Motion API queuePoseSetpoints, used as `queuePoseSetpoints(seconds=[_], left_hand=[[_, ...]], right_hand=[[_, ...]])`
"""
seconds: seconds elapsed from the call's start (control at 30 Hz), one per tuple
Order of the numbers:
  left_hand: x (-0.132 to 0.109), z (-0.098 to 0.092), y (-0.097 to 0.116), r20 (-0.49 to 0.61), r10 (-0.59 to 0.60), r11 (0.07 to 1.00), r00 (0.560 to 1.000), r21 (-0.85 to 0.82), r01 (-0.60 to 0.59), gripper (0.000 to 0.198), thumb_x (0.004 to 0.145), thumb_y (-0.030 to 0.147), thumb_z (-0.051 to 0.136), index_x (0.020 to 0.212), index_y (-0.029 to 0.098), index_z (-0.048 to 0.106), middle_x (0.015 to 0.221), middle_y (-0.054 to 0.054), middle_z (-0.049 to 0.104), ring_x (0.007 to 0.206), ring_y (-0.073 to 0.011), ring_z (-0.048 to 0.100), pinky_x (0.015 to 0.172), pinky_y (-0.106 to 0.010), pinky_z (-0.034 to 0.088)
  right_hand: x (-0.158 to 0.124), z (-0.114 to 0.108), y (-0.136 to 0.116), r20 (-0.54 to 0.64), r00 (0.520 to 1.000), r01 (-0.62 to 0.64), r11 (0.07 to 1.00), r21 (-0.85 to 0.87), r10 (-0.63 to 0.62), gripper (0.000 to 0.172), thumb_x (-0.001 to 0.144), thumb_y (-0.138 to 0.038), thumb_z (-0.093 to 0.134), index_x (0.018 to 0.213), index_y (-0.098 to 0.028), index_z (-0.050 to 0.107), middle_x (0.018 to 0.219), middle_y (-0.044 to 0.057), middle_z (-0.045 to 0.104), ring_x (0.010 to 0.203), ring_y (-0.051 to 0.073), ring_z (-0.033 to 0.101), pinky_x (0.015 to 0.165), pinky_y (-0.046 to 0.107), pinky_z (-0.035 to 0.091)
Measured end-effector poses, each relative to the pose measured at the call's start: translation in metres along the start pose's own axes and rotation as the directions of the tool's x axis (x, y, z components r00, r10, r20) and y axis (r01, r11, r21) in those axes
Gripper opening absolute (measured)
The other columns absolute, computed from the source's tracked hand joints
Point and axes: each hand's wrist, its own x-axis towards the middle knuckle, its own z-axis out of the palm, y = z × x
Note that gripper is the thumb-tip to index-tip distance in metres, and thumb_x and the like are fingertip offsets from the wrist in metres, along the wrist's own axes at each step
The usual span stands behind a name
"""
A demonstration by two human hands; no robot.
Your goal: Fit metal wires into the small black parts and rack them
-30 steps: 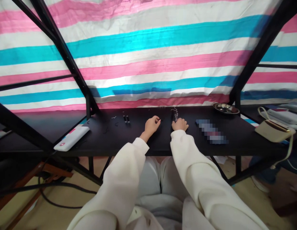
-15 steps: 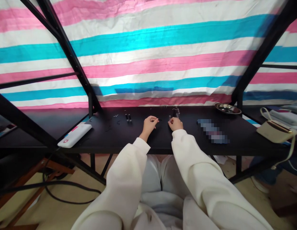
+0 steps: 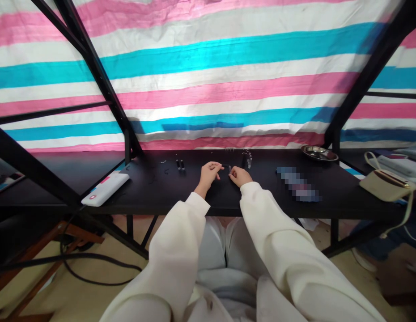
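While both rest on the counter (image 3: 261,197), the right hand (image 3: 240,176) pinches a tiny piece (image 3: 230,169) at its fingertips, held toward the left hand (image 3: 210,172), whose curled fingers' grip cannot be told.

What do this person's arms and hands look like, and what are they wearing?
Long, loose, cream-white sleeves cover both arms; the left sleeve and the right sleeve each end in a cuff at the wrist. The left hand and right hand are bare, without gloves. Any ring is too small to tell.
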Motion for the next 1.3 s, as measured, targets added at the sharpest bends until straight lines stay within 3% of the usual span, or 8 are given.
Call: queuePoseSetpoints(seconds=[0.23,0.47,0.7,0.87,0.97,1.13,1.3], left_hand=[[-0.002,0.002,0.005,-0.007,-0.001,1.0,1.0,0.026,0.001,0.036,0.071,0.041,0.06,0.09,0.011,0.056,0.084,-0.011,0.068,0.037,-0.0041,0.048,0.036,-0.018,0.032],[-0.009,0.004,0.007,-0.001,0.134,0.973,0.991,0.19,-0.131,0.04,0.075,0.042,0.055,0.103,0.014,0.059,0.073,-0.003,0.065,0.038,-0.0037,0.043,0.041,-0.018,0.036],[-0.019,0.005,0.01,0.144,0.254,0.784,0.956,0.548,-0.291,0.042,0.082,0.03,0.047,0.123,0.024,0.052,0.067,0.001,0.063,0.044,-0.0048,0.043,0.054,-0.017,0.039],[-0.018,0.004,0.007,0.251,0.234,0.703,0.939,0.623,-0.342,0.039,0.081,0.025,0.046,0.119,0.025,0.056,0.062,0.002,0.061,0.053,-0.0086,0.051,0.062,-0.02,0.042],[-0.019,0.004,0.009,0.274,0.204,0.679,0.94,0.652,-0.338,0.047,0.08,0.022,0.046,0.126,0.026,0.049,0.056,0.004,0.057,0.053,-0.0089,0.05,0.063,-0.02,0.042],[-0.019,0.003,0.009,0.252,0.188,0.696,0.949,0.648,-0.31,0.056,0.079,0.021,0.046,0.135,0.023,0.037,0.052,0.007,0.053,0.05,-0.0085,0.048,0.062,-0.019,0.041],[-0.015,0.004,0.002,0.223,0.175,0.801,0.959,0.534,-0.271,0.058,0.078,0.023,0.049,0.134,0.022,0.037,0.052,0.006,0.055,0.048,-0.0074,0.049,0.061,-0.02,0.042]], right_hand=[[-0.002,-0.003,-0.005,0.003,0.999,0.045,0.995,-0.088,-0.044,0.009,0.077,-0.027,0.052,0.082,-0.019,0.055,0.078,0.002,0.061,0.068,0.014,0.053,0.059,0.023,0.032],[-0.005,-0.009,-0.015,0.011,0.999,0.042,0.98,-0.196,-0.04,0.008,0.077,-0.024,0.05,0.081,-0.019,0.055,0.085,0.007,0.063,0.076,0.018,0.057,0.063,0.026,0.032],[-0.005,-0.007,-0.015,-0.012,1.0,-0.007,0.979,-0.204,0.004,0.008,0.076,-0.026,0.051,0.079,-0.019,0.054,0.081,0.006,0.064,0.073,0.018,0.058,0.06,0.026,0.031],[-0.003,-0.004,-0.01,-0.031,0.999,-0.022,0.99,-0.139,0.018,0.01,0.076,-0.029,0.053,0.078,-0.02,0.054,0.077,0.004,0.062,0.069,0.016,0.056,0.058,0.025,0.031],[-0.002,-0.002,-0.008,-0.083,0.996,-0.04,0.998,-0.04,0.037,0.012,0.076,-0.032,0.052,0.078,-0.02,0.054,0.073,0.001,0.06,0.066,0.014,0.054,0.057,0.023,0.032],[-0.004,-0.002,-0.007,-0.18,0.983,-0.011,0.991,0.131,0.034,0.014,0.076,-0.034,0.05,0.075,-0.021,0.053,0.065,-0.002,0.056,0.061,0.012,0.05,0.057,0.021,0.033],[-0.006,-0.004,-0.009,-0.222,0.975,0.018,0.983,0.185,0.024,0.017,0.078,-0.035,0.049,0.073,-0.02,0.053,0.061,-0.002,0.054,0.057,0.011,0.048,0.056,0.021,0.033]])
